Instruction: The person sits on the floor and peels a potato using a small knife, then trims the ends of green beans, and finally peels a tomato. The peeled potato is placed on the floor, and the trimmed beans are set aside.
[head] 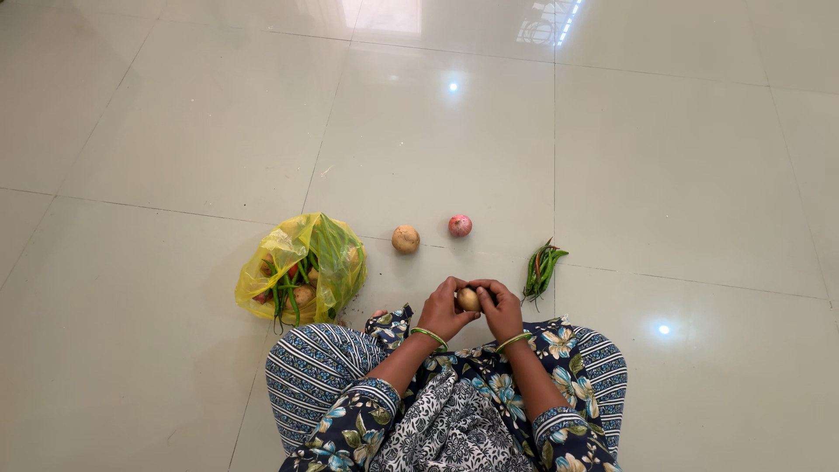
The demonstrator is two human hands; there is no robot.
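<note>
small potato [468,300] between fingers [449,293] of both hands, above lap

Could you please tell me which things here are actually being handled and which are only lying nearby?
In hand:
- small round tan potato, held between left hand and right hand

Lying nearby:
- yellow plastic bag of vegetables
- loose tan potato
- pink-red onion
- bunch of green chillies

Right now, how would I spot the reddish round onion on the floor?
Start at the crumpled yellow plastic bag on the pale tiled floor. Right of it lies a round tan potato, then the reddish round onion. It is the only pink-red thing lying loose.
</note>
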